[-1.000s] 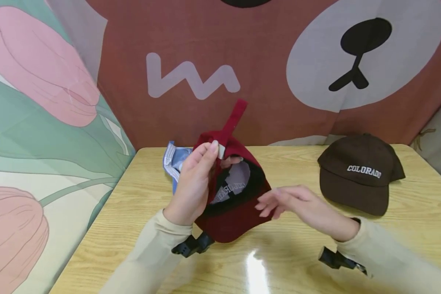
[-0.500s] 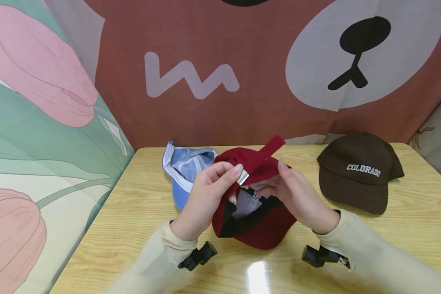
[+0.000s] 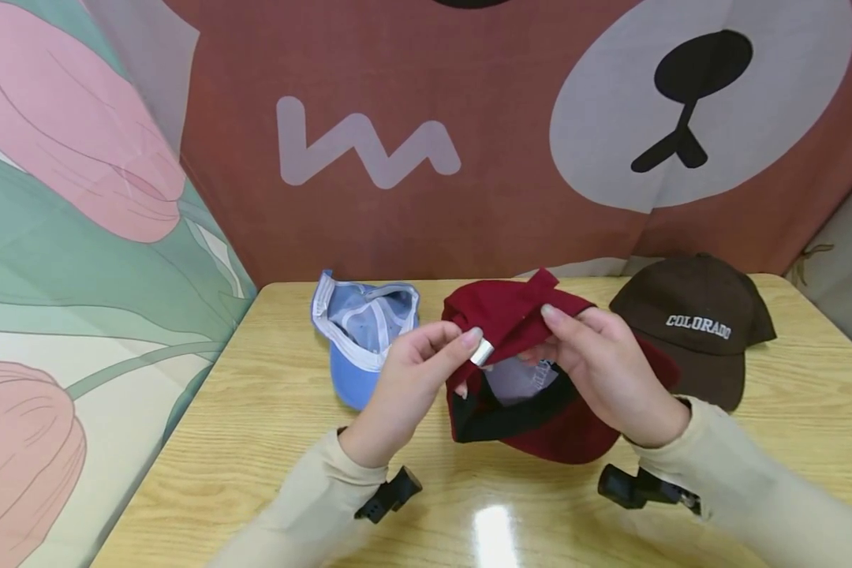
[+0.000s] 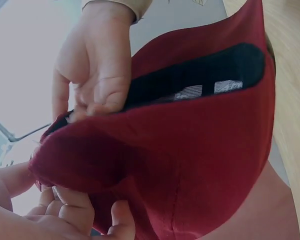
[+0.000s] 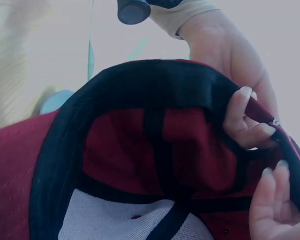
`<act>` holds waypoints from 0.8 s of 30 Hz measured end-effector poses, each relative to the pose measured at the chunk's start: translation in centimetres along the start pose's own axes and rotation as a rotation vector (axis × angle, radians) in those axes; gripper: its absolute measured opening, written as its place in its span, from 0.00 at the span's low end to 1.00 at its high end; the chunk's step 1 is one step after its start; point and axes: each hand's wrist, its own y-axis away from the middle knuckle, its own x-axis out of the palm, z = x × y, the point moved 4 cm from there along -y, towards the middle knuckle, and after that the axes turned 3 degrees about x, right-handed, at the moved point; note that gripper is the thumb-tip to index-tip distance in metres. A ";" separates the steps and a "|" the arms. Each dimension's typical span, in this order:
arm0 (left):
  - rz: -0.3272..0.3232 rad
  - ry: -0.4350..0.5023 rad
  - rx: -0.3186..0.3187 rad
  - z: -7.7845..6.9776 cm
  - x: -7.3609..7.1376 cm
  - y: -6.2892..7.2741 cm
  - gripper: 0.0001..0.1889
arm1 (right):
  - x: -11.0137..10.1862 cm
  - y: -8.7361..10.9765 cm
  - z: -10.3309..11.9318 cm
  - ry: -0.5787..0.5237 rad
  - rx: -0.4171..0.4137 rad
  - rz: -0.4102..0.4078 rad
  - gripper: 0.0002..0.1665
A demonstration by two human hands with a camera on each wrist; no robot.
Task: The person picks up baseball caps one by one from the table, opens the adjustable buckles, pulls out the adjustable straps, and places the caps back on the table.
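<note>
In the head view a dark red cap (image 3: 603, 426) is held up in front of the person, inside facing them. The left hand (image 3: 426, 371) pinches its back band beside a silver buckle (image 3: 481, 352), thumb on top. A red strap (image 3: 525, 308) runs up from the buckle, its end free. The right hand (image 3: 610, 371) pinches the band farther right, thumb outside and fingers inside. From the right wrist, the cap's black sweatband (image 5: 145, 85) and pale lining show, with both hands' fingertips inside the rim. The left wrist view shows the red crown (image 4: 200, 155) between the hands.
A light blue cap (image 3: 358, 379) lies on the wooden table (image 3: 220, 442) at left, inside facing up. At right sits a dark brown cap (image 3: 689, 308) lettered COLORADO, partly behind the red cap's brim. A printed cloth (image 3: 497, 197) hangs behind the table.
The left hand has carried the red cap right and slightly down. The right hand, free a second ago, now pinches the cap's back band. The strap end has tipped down closer to the crown.
</note>
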 end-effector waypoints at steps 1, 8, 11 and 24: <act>0.001 -0.002 0.003 0.0 0.0 0.0 0.10 | 0.0 0.0 0.1 0.001 -0.001 0.004 0.17; 0.000 -0.028 0.001 0.5 0.4 -0.4 0.12 | 0.1 -0.1 0.5 0.069 0.004 0.051 0.11; -0.016 -0.034 -0.001 0.6 0.6 -0.7 0.11 | 0.0 -0.3 0.7 0.116 0.028 0.026 0.10; -0.043 -0.208 0.250 0.6 0.7 -2.0 0.21 | -0.6 -2.2 0.9 0.132 0.060 -0.078 0.09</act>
